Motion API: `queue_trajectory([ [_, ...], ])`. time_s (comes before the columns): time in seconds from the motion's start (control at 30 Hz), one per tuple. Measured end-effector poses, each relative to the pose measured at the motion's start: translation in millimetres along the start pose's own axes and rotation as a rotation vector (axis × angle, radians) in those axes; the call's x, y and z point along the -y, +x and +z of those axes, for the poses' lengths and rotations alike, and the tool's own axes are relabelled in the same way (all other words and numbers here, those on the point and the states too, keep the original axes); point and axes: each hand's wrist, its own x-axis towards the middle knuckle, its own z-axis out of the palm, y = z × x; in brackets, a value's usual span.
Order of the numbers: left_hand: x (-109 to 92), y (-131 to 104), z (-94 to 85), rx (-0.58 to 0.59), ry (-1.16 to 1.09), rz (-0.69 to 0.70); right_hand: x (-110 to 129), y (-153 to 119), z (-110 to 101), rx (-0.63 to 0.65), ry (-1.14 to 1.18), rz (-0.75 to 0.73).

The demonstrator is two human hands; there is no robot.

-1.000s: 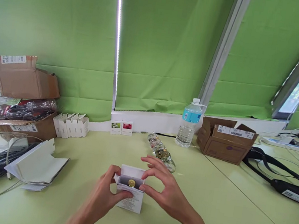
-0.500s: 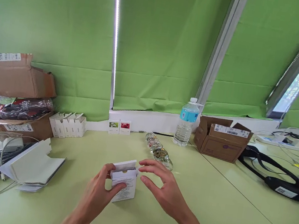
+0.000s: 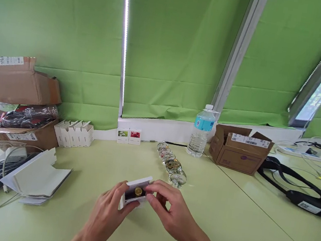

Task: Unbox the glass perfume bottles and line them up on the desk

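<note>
My left hand point(image 3: 107, 212) is closed around the left side of a small white box point(image 3: 140, 181), thumb in front and fingers behind. The box is tilted so its opened top faces me, and a round gold cap point(image 3: 138, 191) shows in its dark inside. My right hand point(image 3: 175, 210) is closed at the right end of the box, thumb and fingertips pinching its edge or a side flap; the exact spot is hidden by the fingers. Just beyond the hands, several clear, round glass-like pieces point(image 3: 176, 176) with coloured contents lie in a row.
Several white boxes point(image 3: 74, 135) and two picture cards point(image 3: 129, 136) stand along the wall. A water bottle point(image 3: 201, 132) and an open cardboard carton point(image 3: 238, 152) are at the back right, a black headset point(image 3: 305, 198) farther right. Folded white card point(image 3: 37, 178) and cables lie left.
The white box has been tipped toward me, bringing the gold cap into view. My right hand has moved left and closed its fingers on the box's right end.
</note>
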Motion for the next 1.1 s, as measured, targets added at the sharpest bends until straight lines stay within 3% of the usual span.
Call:
queue_trajectory([
  [0.23, -9, 4, -3.6, -0.002, 0.107, 0.243, 5, 2, 1, -0.024, -0.165, 0.070],
  [0.37, -11, 5, -3.2, 0.064, 0.122, 0.247, 1, 0, 5, 0.011, -0.234, 0.115],
  [0.53, -6, 2, 3.7, 0.228, 0.117, 0.276, -12, 2, 14, -0.026, -0.399, 0.206],
  [0.73, 1, -4, 8.2, 0.246, 0.133, 0.254, -15, 1, 26, -0.036, -0.524, 0.110],
  [0.8, -4, -4, 7.6, 0.252, 0.172, 0.293, -17, 0, 31, -0.077, -0.566, 0.138],
  [0.97, -20, -2, 5.0, 0.209, 0.308, 0.467, -28, -2, 36, -0.112, -0.487, 0.249],
  [1.1, -25, -2, 2.5, 0.148, 0.359, 0.495, -29, 1, 34, -0.100, -0.335, 0.278],
])
